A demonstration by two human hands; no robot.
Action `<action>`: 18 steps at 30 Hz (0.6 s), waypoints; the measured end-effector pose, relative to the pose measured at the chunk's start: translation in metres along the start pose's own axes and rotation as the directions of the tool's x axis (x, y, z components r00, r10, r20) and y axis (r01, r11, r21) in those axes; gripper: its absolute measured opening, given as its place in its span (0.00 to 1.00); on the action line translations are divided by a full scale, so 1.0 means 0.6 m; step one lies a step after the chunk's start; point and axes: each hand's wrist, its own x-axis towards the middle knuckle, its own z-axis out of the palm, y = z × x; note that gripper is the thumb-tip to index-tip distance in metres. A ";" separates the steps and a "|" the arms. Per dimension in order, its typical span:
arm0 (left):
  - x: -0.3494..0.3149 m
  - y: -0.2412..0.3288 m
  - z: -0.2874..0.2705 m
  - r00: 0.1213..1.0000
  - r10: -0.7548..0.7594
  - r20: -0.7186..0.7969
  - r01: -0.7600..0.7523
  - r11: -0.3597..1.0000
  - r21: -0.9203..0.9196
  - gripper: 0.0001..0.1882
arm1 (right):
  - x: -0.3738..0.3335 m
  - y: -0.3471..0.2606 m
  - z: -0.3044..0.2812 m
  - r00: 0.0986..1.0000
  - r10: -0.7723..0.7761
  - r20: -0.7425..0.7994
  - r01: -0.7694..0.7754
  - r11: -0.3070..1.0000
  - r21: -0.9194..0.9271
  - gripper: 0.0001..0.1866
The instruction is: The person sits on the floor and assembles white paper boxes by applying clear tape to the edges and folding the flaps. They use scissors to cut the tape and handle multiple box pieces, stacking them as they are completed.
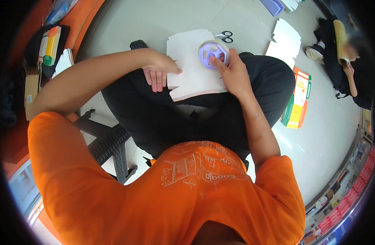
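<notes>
A stack of flat white die-cut cardboard pieces (pixel 191 81) with notched edges lies across my lap. My left hand (pixel 161 69) is at its left edge, thumb on the top sheet, the other fingers stretched out beside the edge. In my right hand (pixel 235 73) is a tape roll (pixel 213 54) with a purple spoked core, gripped at its right side, over the upper right of the stack. Scissors (pixel 226 36) with black handles lie just beyond the stack, their blades partly hidden.
More white cardboard pieces (pixel 283 43) and a printed orange, green and yellow carton (pixel 297 98) lie on the floor to the right. A black stool (pixel 109 145) stands at my left. A person (pixel 344 61) sits at the far right. Printed boxes (pixel 49 45) are at the left.
</notes>
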 end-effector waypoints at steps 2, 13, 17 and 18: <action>-0.015 0.018 0.008 0.977 -0.058 -0.204 0.116 0.952 0.284 0.40 | -0.008 -0.005 0.005 1.000 0.000 -0.003 0.000 0.999 -0.045 0.26; 0.040 -0.043 0.028 0.321 0.813 -0.486 -0.781 0.518 0.349 0.20 | -0.029 -0.016 -0.012 0.979 -0.206 -0.014 0.205 0.963 0.176 0.20; 0.043 -0.055 0.044 0.368 0.751 -0.548 -0.796 0.559 0.232 0.18 | -0.024 -0.010 0.004 0.963 -0.268 -0.030 0.263 0.912 0.316 0.20; 0.039 -0.056 0.048 0.364 0.741 -0.564 -0.800 0.559 0.218 0.17 | -0.020 -0.009 0.010 0.958 -0.286 -0.029 0.278 0.894 0.351 0.20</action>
